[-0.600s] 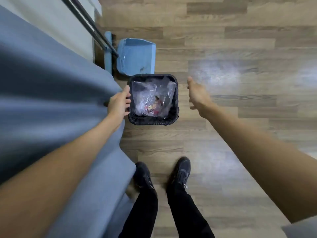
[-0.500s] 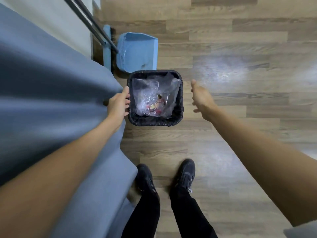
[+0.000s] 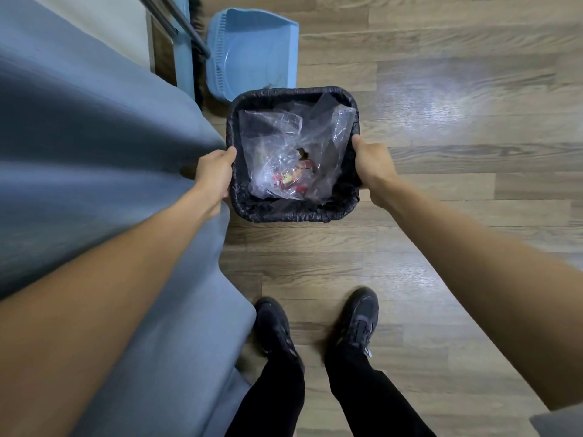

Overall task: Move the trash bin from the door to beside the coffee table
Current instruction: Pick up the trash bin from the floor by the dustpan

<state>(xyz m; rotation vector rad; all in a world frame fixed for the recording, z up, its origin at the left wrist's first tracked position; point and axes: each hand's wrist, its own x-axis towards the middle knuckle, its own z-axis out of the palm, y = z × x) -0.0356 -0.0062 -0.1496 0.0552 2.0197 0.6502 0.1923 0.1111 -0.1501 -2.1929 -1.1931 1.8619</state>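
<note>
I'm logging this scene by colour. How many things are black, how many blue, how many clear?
Black: 3, the bin and two shoes
Blue: 2, the dustpan and the sofa
Clear: 1, the plastic bag inside the bin
Total: 6

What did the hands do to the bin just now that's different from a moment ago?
The right hand, which hung open in the air beside the trash bin, swung in and closed on its right rim. Now both hands grip it. The left hand stayed on the left rim. The bin sits in front of the blue dustpan, beside the grey sofa, as before.
</note>
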